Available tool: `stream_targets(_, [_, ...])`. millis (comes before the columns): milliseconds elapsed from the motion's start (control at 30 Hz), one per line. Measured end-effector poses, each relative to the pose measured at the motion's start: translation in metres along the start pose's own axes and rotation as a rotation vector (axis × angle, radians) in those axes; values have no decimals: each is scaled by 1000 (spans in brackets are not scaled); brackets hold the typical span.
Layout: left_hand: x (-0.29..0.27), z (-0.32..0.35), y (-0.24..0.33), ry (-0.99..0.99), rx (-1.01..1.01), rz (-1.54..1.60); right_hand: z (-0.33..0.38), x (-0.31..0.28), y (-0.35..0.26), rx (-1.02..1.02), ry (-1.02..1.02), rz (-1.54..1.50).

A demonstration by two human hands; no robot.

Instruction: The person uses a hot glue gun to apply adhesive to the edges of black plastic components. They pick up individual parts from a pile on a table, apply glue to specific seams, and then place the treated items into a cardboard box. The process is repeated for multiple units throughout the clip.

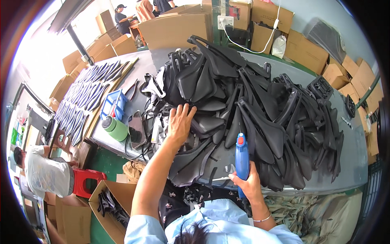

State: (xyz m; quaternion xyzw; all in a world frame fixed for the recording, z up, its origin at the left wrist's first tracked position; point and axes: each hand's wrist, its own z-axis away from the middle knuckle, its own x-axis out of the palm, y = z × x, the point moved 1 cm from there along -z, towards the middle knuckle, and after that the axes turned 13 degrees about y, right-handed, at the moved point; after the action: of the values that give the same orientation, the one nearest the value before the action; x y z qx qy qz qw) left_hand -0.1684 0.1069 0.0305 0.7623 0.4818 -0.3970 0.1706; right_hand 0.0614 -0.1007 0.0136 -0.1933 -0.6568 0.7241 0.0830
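A large heap of long black moulded parts (260, 126), tapered and saddle-like, covers much of the grey table. My left hand (180, 122) lies on the left side of this heap with its fingers stretched out, the tips against a black part (207, 124). In my right hand (252, 183) is a blue electric screwdriver (242, 158) with a red button, gripped by its body. Its thin tip points away from me, over the heap. Strips and flat black pieces (189, 164) lie at the near edge, between my hands.
Left of the heap stand a green jar (113, 127), a blue plastic basket (113, 103) and a phone (137, 129). Rows of dark parts (87, 95) cover a board farther left. An open carton (106, 217) sits below the table. A person (44, 171) sits by a red stool (87, 183).
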Motion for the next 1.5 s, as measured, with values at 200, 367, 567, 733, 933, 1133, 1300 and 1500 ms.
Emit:
stream_targets(200, [-8,-1,-15,-52,210,44,4,9,-9,15,-48,-34])
stream_targets(367, [-72,-10,-26,349,-44,212,8,15,-19,-16,-71,-88])
stream_targets(567, [-138,51,0,233,-844,1068,6,19,-28,-67,-59,-180])
stream_targets(733, [-163,147,61,18,-1303,1600,5,43,-66,-207,-155,-249])
stream_targets(933, [-166,195,87,-54,-1278,1879,11,65,-76,-222,-214,-108])
stream_targets(1133, [-183,194,72,236,-1493,2150,21,68,-68,-235,-242,-16])
stream_targets(1300, [-184,188,87,671,-1351,1666,66,78,-60,-502,-513,230])
stream_targets(1500, [-170,202,100,994,-1308,1412,103,83,-64,-697,-744,251])
